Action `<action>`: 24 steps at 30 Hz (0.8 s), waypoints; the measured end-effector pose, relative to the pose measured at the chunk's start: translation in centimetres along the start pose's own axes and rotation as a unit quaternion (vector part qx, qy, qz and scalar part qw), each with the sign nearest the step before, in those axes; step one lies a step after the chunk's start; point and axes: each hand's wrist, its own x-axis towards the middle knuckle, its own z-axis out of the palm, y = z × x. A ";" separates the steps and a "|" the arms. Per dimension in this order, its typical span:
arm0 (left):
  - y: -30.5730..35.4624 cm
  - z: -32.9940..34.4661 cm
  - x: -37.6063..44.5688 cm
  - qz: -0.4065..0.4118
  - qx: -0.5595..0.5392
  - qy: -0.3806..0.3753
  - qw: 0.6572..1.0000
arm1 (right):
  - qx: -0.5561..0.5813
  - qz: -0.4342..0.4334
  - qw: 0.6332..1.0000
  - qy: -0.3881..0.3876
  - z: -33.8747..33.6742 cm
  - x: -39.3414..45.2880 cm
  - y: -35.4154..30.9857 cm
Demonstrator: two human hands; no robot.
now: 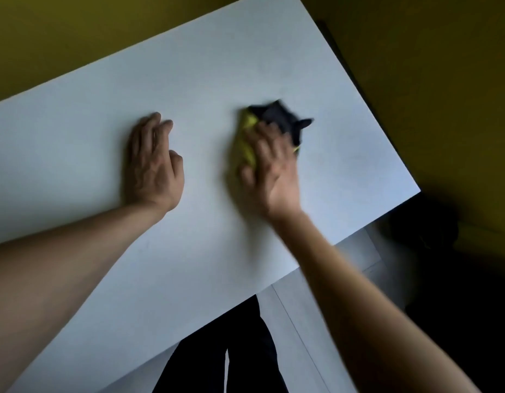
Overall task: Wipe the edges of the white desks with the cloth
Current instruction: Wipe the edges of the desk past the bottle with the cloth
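— Right hand (269,168) of mine lies flat on the cloth (274,123), fingers spread and pressing it down onto the white desk (217,66). It is blurred, so I cannot make out each finger.

— And the cloth itself?

— Yellow on the near side, dark at the far side, bunched under my fingertips. It sits toward the right half of the desktop, well in from every edge.

— Your other hand?

— My left hand (152,163) rests palm down on the bare top, fingers straight and relaxed, holding nothing. It lies well apart from the cloth, with bare white surface between the two.

— Which edges can you see?

— Far edge runs along the yellow-green wall (61,38). Right-hand edge slants down to a corner at the right, with a dark gap beside it. Near edge runs diagonally below my forearms; past it I see my dark trousers (245,350) and a pale floor (302,321).

— Room to move?

— Bare desktop lies all round the cloth: toward the far edge, toward the right corner and back toward me.
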 end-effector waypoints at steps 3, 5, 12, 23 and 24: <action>-0.1 -0.1 0.0 0.005 0.006 0.002 1.000 | 0.023 -0.049 0.996 -0.069 1.6 -5.2 -5.6; -0.2 -0.1 0.1 0.008 0.005 -0.004 1.000 | 0.010 -0.086 0.992 -0.091 1.4 -6.2 -5.5; -0.3 -0.7 -0.7 0.058 0.013 -0.025 0.998 | -0.038 0.057 0.997 0.019 -4.5 -2.7 6.5; 2.3 -1.5 -10.3 0.116 0.009 -0.041 0.992 | -0.063 0.118 0.989 0.068 -2.3 -5.8 1.8; 2.4 -1.4 -10.2 0.114 0.006 -0.036 0.993 | -0.051 0.095 0.993 0.053 -1.6 -7.2 -0.3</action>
